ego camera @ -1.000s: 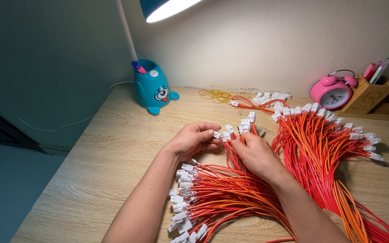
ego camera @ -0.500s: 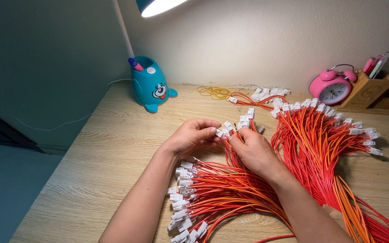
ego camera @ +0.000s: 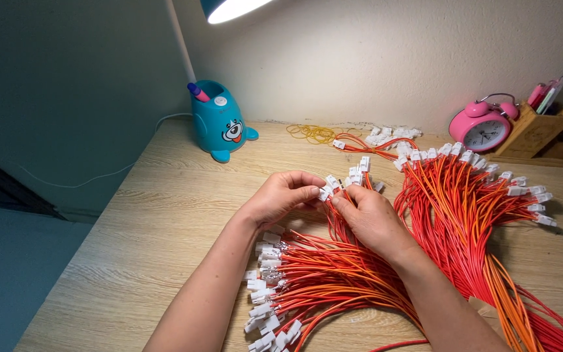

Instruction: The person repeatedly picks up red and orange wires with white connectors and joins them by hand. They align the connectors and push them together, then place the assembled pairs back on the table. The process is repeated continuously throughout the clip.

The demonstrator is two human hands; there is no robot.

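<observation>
Left hand (ego camera: 281, 195) and right hand (ego camera: 367, 212) both pinch white connectors (ego camera: 326, 192) of red wires (ego camera: 333, 274) spread over the wooden surface (ego camera: 158, 215).

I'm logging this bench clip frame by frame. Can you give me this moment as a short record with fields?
Left hand: pinching a white connector
Right hand: touching the same connector, resting on the red-orange wire bundle
Larger wire bundle: to the right
Desk: light wood
Back: teal pen holder, yellow rubber bands, pink alarm clock
</observation>
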